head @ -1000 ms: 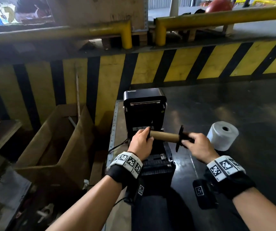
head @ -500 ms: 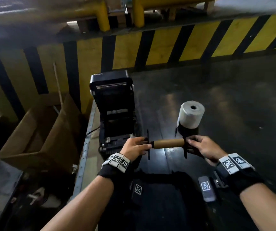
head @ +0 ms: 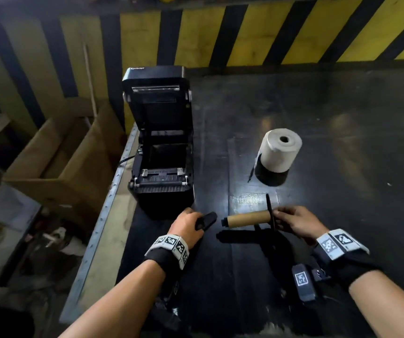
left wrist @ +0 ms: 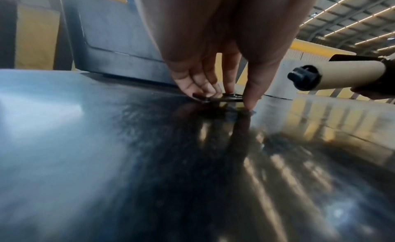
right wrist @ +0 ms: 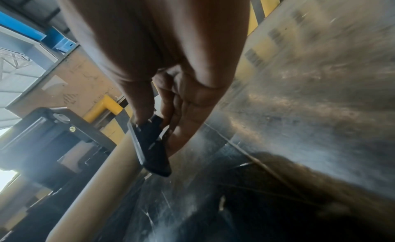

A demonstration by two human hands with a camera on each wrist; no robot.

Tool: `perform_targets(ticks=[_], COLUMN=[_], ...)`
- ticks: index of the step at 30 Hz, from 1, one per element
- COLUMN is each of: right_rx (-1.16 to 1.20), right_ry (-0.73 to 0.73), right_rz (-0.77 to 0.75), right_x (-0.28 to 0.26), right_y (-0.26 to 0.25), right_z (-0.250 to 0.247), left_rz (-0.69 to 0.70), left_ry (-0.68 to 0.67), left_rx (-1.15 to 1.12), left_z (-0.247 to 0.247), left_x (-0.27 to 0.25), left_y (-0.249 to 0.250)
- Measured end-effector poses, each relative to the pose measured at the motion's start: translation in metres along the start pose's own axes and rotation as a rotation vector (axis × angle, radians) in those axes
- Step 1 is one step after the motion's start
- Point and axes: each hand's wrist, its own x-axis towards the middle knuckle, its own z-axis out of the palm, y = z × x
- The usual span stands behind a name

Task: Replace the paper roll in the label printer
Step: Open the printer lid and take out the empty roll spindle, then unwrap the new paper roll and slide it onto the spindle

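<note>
The black label printer stands with its lid up and its roll bay empty at the table's left edge. A full white paper roll stands on end to its right. My right hand pinches the black spindle behind its flange; the empty brown core sits on the spindle, held level above the table. In the right wrist view thumb and fingers clamp that flange. My left hand pinches a loose black flange, which lies flat against the table in front of the printer.
An open cardboard box sits below the table's metal left edge. A yellow-and-black striped barrier runs behind the glossy black table.
Both hands have come back from the printer toward me. The left flange is off the spindle and has gone down to the table in my left hand. The view has tilted down.
</note>
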Motion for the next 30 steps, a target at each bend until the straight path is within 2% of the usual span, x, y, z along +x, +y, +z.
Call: perform_targets(ticks=[3,10,15,19,21,24,30], right_rx=[0.009,0.038,0.035,0.007,-0.055,-0.338,-0.507], right_ry=[-0.024,-0.079,-0.076,0.012,0.081,0.179,0.172], right_rz=[-0.005,-0.077,-0.091,-0.074,-0.044,-0.002,0.034], right_x=[0.003,0.007,0.008,0.009,0.009,0.009,0.014], right_y=[-0.005,-0.014,-0.01,-0.004,0.0,0.007,0.013], right_z=[0.002,0.009,-0.002,-0.023,-0.037,-0.054,-0.06], left_rz=[-0.013,0.126,0.152,0.115,0.083,0.039,-0.006], left_ry=[0.008,-0.058,-0.035,-0.034,-0.029,-0.028,-0.062], left_rx=[-0.006,-0.274,-0.227,-0.222,-0.218,-0.166,-0.069], left_z=[-0.003,-0.023,-0.016,-0.009,-0.006,-0.001,0.007], left_x=[0.002,0.002,0.001,0.002,0.003,0.002,0.001], left_y=[0.002,0.033,0.044,0.039,0.032,0.02,0.015])
